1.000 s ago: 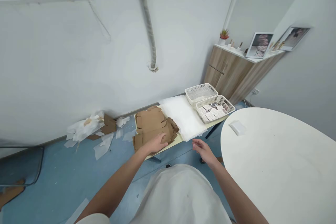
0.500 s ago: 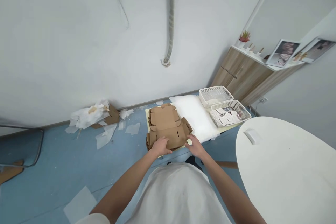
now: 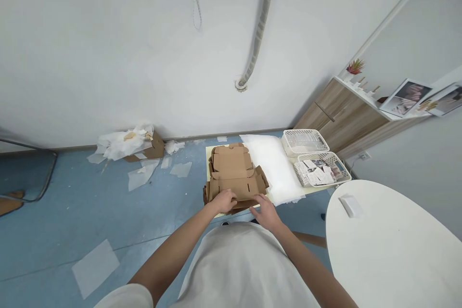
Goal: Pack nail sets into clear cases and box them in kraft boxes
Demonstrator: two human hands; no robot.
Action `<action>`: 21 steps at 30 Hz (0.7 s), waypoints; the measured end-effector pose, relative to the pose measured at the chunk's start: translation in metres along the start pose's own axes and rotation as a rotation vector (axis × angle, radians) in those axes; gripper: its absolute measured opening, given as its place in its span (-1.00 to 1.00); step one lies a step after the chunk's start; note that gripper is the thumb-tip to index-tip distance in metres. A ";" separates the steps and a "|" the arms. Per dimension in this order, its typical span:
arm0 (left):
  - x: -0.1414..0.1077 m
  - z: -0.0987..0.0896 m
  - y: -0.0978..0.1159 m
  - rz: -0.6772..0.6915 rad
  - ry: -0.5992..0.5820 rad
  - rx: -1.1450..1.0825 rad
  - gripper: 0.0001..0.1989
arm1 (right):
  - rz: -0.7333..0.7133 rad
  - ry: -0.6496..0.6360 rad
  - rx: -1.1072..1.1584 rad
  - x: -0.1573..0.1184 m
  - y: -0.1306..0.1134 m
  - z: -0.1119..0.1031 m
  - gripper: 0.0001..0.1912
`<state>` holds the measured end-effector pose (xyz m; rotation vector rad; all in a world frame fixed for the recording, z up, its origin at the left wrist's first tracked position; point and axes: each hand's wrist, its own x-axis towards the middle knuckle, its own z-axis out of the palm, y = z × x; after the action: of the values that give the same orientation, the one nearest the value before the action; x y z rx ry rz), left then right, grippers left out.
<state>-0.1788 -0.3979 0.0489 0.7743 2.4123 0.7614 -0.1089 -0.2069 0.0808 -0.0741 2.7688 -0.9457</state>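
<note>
A stack of flat brown cardboard boxes [image 3: 233,162] lies unfolded on a pale yellow board [image 3: 208,154], with side flaps sticking out. The top one has dark slots near its front edge, and that edge looks slightly raised. My left hand [image 3: 224,201] is at the front left of it, fingers bent over the edge. At the front right my right hand [image 3: 267,211] has its fingers on the same edge, thumb lower down. The fingertips under the cardboard are partly hidden.
White foam sheets [image 3: 269,166] lie right of the stack. Behind them stand a white basket [image 3: 305,142] and a second basket [image 3: 321,169] holding cards. A round white table [image 3: 393,240] is at right, a wooden cabinet [image 3: 342,110] behind. Paper scraps [image 3: 144,173] litter the floor.
The view has shifted a little. My right hand has moved inward from the right corner to the front edge, and the top box's front edge has come up slightly.
</note>
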 end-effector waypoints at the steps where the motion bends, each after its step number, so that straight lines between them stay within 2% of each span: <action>1: 0.000 0.000 0.001 0.003 -0.003 0.010 -0.76 | -0.038 -0.057 -0.022 0.000 -0.003 0.003 -0.61; 4: 0.000 0.000 0.004 -0.019 0.021 0.059 -0.71 | -0.086 -0.179 -0.118 -0.001 -0.005 0.014 -0.56; 8: -0.005 -0.001 0.007 -0.049 0.050 0.096 -0.70 | -0.050 -0.213 -0.099 -0.002 0.004 0.027 -0.52; 11: -0.013 -0.006 0.011 -0.039 0.125 0.160 -0.68 | 0.016 -0.141 0.121 -0.002 0.006 0.024 -0.48; 14: -0.021 -0.009 0.014 -0.026 0.200 0.191 -0.75 | 0.154 0.024 0.471 0.003 0.003 0.011 -0.48; 17: -0.028 -0.006 0.016 0.011 0.216 0.185 -0.76 | 0.290 0.137 0.781 0.011 -0.002 -0.005 -0.47; 19: -0.032 -0.002 0.019 0.056 0.213 0.178 -0.76 | 0.338 0.153 0.853 0.014 -0.004 -0.012 -0.44; 21: -0.035 0.002 0.023 0.101 0.195 0.146 -0.76 | 0.366 0.169 0.792 0.015 -0.003 -0.017 -0.45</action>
<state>-0.1444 -0.4036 0.0720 0.9230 2.6439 0.7352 -0.1275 -0.2009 0.0931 0.6284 2.2031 -1.8874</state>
